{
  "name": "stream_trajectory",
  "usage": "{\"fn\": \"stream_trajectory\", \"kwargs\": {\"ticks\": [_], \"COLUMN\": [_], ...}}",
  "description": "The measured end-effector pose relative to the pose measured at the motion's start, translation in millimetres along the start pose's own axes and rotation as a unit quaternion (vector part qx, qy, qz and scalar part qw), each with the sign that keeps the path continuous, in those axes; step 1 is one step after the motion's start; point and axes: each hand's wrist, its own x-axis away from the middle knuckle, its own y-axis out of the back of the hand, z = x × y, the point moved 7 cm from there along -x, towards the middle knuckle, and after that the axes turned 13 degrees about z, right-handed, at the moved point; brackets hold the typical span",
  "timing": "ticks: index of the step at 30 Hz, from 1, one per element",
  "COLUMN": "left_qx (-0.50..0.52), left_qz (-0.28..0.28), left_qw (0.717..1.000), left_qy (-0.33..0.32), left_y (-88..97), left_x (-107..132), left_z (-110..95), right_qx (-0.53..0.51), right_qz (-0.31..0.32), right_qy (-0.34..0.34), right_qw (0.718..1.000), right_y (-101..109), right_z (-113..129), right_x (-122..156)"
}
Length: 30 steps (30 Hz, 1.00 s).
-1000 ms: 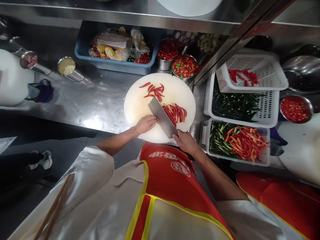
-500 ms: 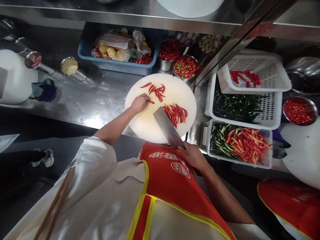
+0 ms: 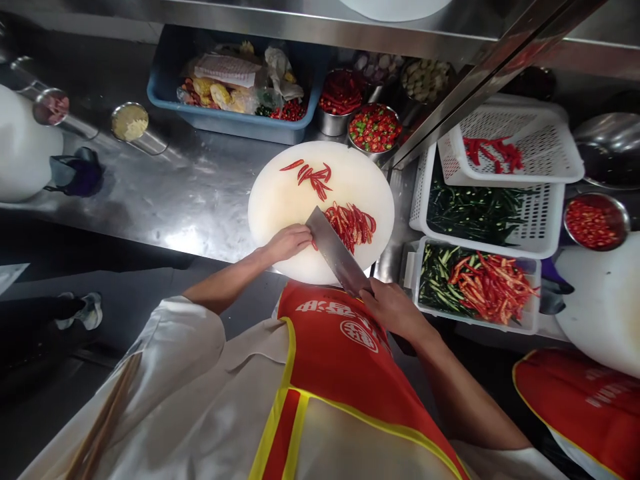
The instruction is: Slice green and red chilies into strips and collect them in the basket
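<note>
— What is nearest the camera?
— The right hand (image 3: 395, 308), closed around the handle of a cleaver (image 3: 337, 250), blade angled across a round white board (image 3: 280, 193).

— And the left hand (image 3: 289, 241)?
— Curled fingers-down on the board, touching the blade's left side, pinning a red chilli. Cut chillies (image 3: 353, 223) lie just right of the blade; whole chillies (image 3: 313, 177) lie beyond both hands.
</note>
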Motion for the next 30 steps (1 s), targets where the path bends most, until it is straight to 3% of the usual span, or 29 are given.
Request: {"fn": "stream_trajectory", "kwargs": {"ticks": [8, 13, 17, 21, 26, 30], "left_qx": [0.012, 0.017, 0.014, 0.006, 0.015, 0.025], "left_qz": [-0.007, 0.017, 0.059, 0.102, 0.064, 0.065], "left_qw": [1.0, 1.0, 0.997, 0.993, 0.998, 0.998], "left_qy": [-0.018, -0.011, -0.039, -0.056, -0.009, -0.009], "left_y": [-5.0, -4.8, 2.7, 15.3, 38.0, 34.7], "left_x": [1, 2, 0, -19, -48, -47], "left_z": [4, 7, 6, 11, 21, 12], "right_qx": [0.035, 0.001, -0.022, -0.057, -0.079, -0.063], "right_qz": [0.024, 0.034, -0.018, -0.053, -0.064, -0.068], "right_qy": [-0.005, -0.035, -0.04, -0.051, -0.06, -0.06], "right_qw": [0.999, 0.999, 0.999, 0.996, 0.993, 0.994], "right_y": [-2, -12, -13, -20, -31, -28], "right_z": [-3, 13, 16, -3, -17, -13], "right_x": [2, -32, -54, -43, -17, -7]}}
